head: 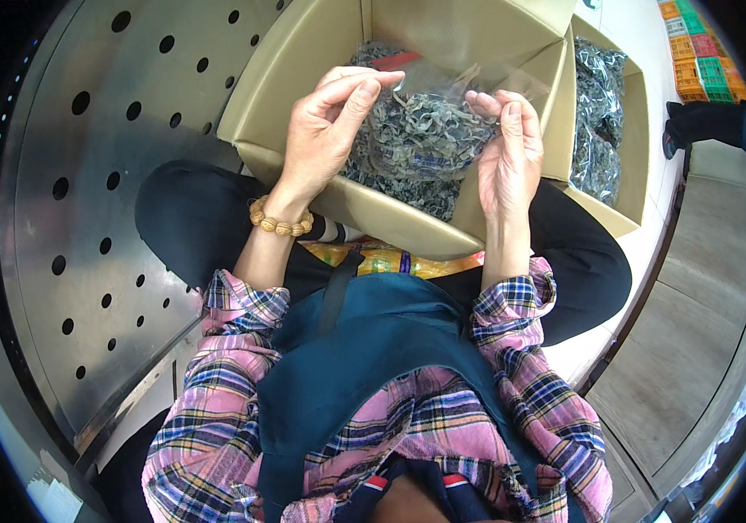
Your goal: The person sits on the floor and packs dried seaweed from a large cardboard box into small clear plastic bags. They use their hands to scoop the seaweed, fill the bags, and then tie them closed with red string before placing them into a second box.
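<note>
My left hand (330, 124) and my right hand (513, 150) pinch opposite sides of the upper edge of a clear plastic bag (431, 134). Grey-green, curled dried pieces fill its lower part, and blue print shows on its front. The bag hangs upright over an open cardboard box (405, 212) that stands before me between my knees. More of the dried pieces (428, 196) lie in the box beneath the bag; whether they are bagged, I cannot tell. Something red (395, 61) shows behind the bag, partly hidden by my left fingers.
A second open cardboard box (634, 157) on the right holds clear bags of similar dried pieces (598, 124). A metal panel with round holes (150, 150) stands at the left. A person's leg (706, 124) and coloured plastic crates (703, 49) are at the upper right.
</note>
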